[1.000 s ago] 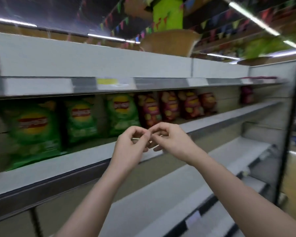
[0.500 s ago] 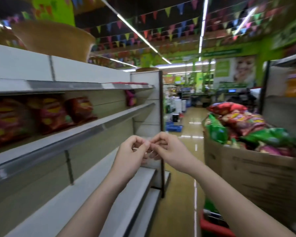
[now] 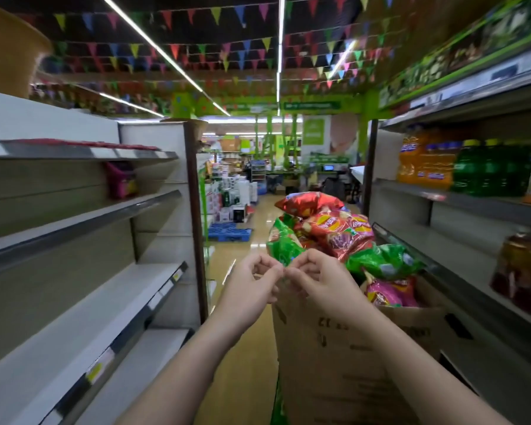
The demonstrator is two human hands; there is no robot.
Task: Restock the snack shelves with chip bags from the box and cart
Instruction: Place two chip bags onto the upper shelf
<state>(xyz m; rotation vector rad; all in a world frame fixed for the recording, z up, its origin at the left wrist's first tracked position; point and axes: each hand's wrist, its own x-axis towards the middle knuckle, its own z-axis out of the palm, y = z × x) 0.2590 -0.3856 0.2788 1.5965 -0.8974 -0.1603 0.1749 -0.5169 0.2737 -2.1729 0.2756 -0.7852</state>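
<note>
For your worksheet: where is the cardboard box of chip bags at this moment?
In the head view the cardboard box stands in the aisle, lower right of centre, just beyond the right hand, beside the drinks shelving on the right.

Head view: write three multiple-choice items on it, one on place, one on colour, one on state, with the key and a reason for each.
1. Where is the cardboard box of chip bags?
A. ahead, right of centre
B. on the left shelves
C. overhead

2. What colour is the topmost bag?
A. blue
B. red
C. white

3. How are the hands?
A. gripping a bag
B. flat on a shelf
C. fingertips together, holding no bag

Key: A, the box stands beside the drinks shelf; B, its foil is red; C, left hand and right hand meet before the box.
</note>
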